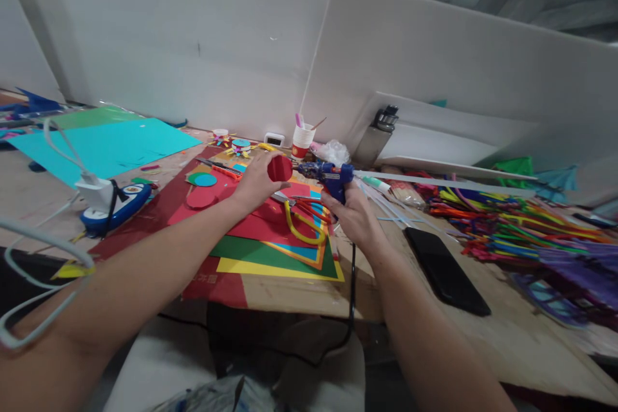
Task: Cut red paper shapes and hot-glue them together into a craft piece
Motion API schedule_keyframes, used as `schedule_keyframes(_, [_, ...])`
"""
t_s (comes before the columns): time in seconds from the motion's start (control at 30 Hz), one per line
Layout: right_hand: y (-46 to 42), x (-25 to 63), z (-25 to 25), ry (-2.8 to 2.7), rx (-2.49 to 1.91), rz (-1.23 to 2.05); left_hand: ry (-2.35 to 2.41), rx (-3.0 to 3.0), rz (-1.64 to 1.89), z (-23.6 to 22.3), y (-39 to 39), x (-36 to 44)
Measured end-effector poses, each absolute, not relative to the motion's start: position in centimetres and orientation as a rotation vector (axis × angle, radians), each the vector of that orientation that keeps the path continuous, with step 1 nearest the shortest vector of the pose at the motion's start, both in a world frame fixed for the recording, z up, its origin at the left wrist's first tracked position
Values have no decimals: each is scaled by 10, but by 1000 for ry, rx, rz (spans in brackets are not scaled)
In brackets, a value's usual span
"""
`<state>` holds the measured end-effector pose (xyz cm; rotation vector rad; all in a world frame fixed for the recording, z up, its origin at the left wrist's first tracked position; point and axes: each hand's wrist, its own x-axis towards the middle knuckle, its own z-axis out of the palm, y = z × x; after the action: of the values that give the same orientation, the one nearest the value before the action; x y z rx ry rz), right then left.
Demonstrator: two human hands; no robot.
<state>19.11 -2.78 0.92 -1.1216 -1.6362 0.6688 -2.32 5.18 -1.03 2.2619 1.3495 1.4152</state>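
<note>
My left hand is closed on a small red paper disc, held up above the table. My right hand grips a blue glue gun by its handle. The gun's nozzle points left and sits right at the edge of the red disc. Its black cord hangs down past the table's front edge. Below both hands lies a stack of red, green, yellow and blue paper sheets with yellow-handled scissors on top.
A black phone lies right of my right arm. Several coloured sticks and straws pile up at the right. A paper cup and a metal bottle stand at the back. A large teal sheet and a blue-white device are at the left.
</note>
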Motion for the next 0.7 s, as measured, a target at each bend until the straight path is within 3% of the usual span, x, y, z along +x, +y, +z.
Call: schedule_keyframes(0.7, [-20, 197, 0, -1678, -1175, 574, 1299, 2284, 1445, -14, 54, -23])
